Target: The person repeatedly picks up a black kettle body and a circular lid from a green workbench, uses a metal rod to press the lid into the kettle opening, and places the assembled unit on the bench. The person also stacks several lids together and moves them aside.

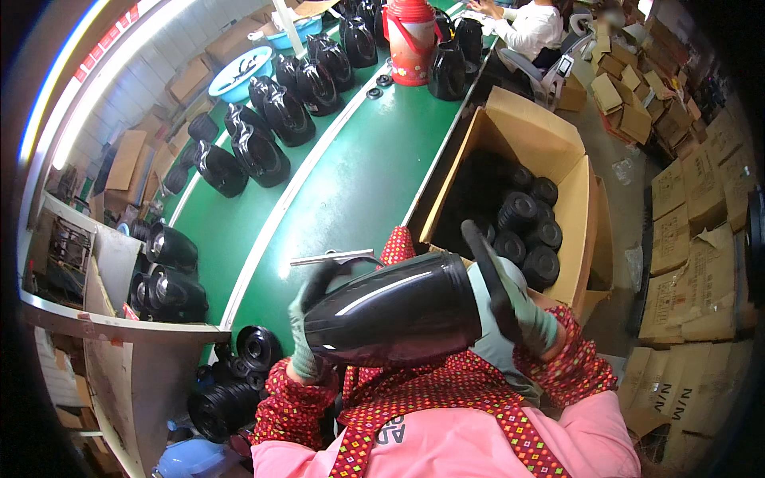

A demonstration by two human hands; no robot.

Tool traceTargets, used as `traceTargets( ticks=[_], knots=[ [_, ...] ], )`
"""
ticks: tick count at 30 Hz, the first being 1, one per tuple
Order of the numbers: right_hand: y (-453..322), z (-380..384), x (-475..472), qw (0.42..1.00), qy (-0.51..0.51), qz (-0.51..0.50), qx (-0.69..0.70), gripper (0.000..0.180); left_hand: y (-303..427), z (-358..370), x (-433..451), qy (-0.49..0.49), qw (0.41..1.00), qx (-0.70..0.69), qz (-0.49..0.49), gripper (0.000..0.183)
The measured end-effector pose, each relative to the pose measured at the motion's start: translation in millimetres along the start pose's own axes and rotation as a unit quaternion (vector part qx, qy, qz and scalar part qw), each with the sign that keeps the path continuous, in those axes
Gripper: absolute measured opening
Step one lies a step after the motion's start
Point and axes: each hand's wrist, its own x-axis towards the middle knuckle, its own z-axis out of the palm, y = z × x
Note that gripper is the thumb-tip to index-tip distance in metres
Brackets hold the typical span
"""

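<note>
A glossy black vacuum jug body (394, 310) lies sideways across my lap, above the patterned apron. My left hand (311, 316), in a grey-green glove with black coating, grips its narrower end and the handle side. At the wide base end is my gloved right hand (508, 299), fingers extended and slightly blurred. Its palm faces the base; whether it touches is unclear. Just beyond the jug, a thin metal strip (331, 258) lies on the green worktable (358, 197).
Black jugs (269, 119) line the table, with a red thermos flask (411, 45) farther back. An open carton (538, 131) at right holds round black parts (517, 209). Black lids (257, 346) are piled at lower left. Another person (532, 27) sits at the far end. Cartons (687, 269) are stacked at right.
</note>
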Motion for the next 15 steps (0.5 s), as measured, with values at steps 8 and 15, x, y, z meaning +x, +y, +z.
traceTargets(
  ticks=[8, 15],
  knots=[
    [-12, 33, 12, 0.853, 0.081, 0.305, 0.415, 0.072, 59, 14, 8, -0.143, 0.761, 0.474, 0.418, 0.063],
    [-9, 40, 9, 0.976, 0.097, -0.073, 0.182, 0.075, 17, 12, 7, -0.05, 0.993, -0.068, -0.086, 0.078]
  ],
)
